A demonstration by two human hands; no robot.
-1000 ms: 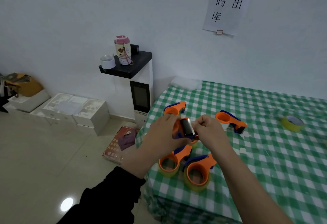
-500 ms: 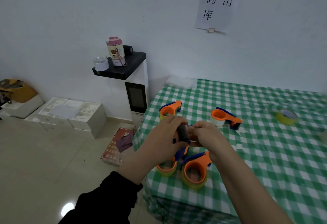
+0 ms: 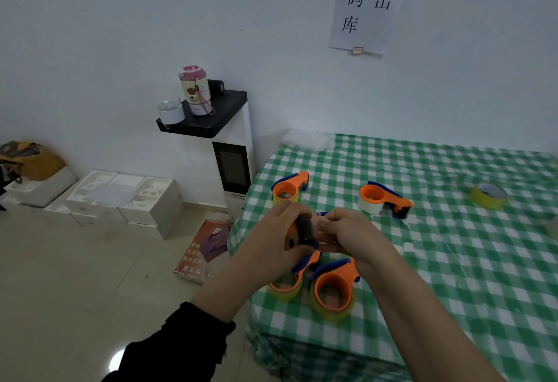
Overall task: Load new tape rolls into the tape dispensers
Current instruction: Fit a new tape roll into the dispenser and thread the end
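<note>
Left hand (image 3: 268, 245) is gripping an orange tape dispenser (image 3: 290, 234) just above the worktop (image 3: 453, 260) edge, fingers curled round its body. Right hand (image 3: 353, 235) is pinching at its front end beside the dark roller (image 3: 305, 229); cannot tell if tape is between those fingers. Likely threading the tape end. Best done by holding the body steady and pulling straight over the roller, no twist. Other dispensers (image 3: 332, 291) are lying on the worktop, and the loose yellow roll (image 3: 488, 197) is well apart at the right.

The bench (image 3: 471, 285) is covered in green-and-white checks. An orange-and-blue plastic tape dispenser (image 3: 338, 273) at the front edge carries yellow tape, a second dispenser (image 3: 389, 199) carries white, and the loose tape roll (image 3: 486, 202) is yellow.
</note>
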